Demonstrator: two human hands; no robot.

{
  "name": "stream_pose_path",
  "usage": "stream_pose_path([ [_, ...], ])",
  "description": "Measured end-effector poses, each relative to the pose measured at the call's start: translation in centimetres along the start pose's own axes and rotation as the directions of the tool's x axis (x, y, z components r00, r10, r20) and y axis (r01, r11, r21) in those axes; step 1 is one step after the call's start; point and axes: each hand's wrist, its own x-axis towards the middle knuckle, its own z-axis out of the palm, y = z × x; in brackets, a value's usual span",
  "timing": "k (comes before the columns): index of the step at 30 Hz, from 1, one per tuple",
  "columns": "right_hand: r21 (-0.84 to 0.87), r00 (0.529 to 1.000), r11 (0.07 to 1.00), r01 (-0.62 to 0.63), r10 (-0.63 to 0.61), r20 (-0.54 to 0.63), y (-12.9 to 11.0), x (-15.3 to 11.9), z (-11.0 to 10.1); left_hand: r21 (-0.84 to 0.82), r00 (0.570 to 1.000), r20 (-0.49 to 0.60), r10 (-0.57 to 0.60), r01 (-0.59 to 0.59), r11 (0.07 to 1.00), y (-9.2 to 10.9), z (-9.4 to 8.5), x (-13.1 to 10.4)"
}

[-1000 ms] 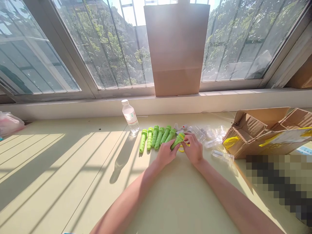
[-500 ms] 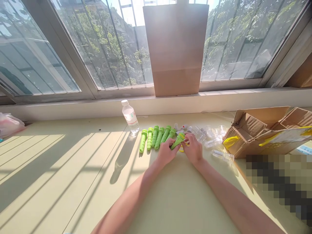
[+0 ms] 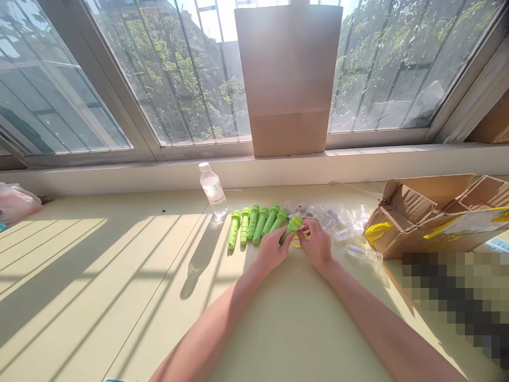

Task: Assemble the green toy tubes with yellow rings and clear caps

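Note:
Between my two hands is a green tube (image 3: pixel 291 227) with a ridged top end tilted up to the right. My left hand (image 3: pixel 273 248) grips its lower body. The fingers of my right hand (image 3: pixel 316 242) are closed on it near the top. A yellow ring (image 3: pixel 296 242) shows just below, partly hidden by my fingers. Several more green tubes (image 3: pixel 253 223) lie side by side to the left of my hands. Small clear plastic pieces (image 3: pixel 326 218) are scattered behind and to the right, and a clear cylinder (image 3: pixel 363 254) lies near my right hand.
A water bottle (image 3: pixel 213 192) stands left of the green tubes. An open cardboard box (image 3: pixel 429 228) with yellow tape is on the right. A cardboard sheet (image 3: pixel 289 79) leans against the window. At the far left edge is a plastic bag (image 3: pixel 18 202).
The green tube in my hands has turned slightly, and my left fingers cover more of its body. The other things keep their places.

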Motion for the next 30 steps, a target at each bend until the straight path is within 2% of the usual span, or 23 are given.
stream_pose_path([
  [6,-0.028,1.0,0.999,0.028,-0.028,0.001,0.0,-0.1,-0.1,-0.051,0.998,0.056,-0.033,0.035,0.998,0.0,0.0,-0.1],
  [11,-0.019,0.998,0.998,0.066,-0.066,0.0,-0.2,0.0,-0.4,-0.128,0.989,0.032,-0.148,0.15,0.98,0.0,0.2,0.1],
  [16,0.012,0.999,0.998,0.054,-0.054,0.001,-0.3,0.1,-0.4,-0.173,0.985,0.039,-0.17,0.174,0.969,0.1,0.0,0.1],
  [21,0.063,0.999,0.997,0.049,-0.049,-0.004,-0.2,0.1,-0.3,-0.113,0.991,0.001,-0.134,0.133,0.985,-0.3,0.1,0.1],
  [26,0.081,0.999,0.996,0.047,-0.045,-0.027,-0.3,0.2,-0.3,0.071,0.994,-0.106,-0.036,0.044,0.996,-0.8,0.9,-0.1],
  [30,0.088,0.999,0.995,0.049,-0.047,-0.025,-0.5,0.2,-0.3,0.115,0.995,-0.103,0.005,0.007,0.993,-0.9,1.0,-0.2],
])
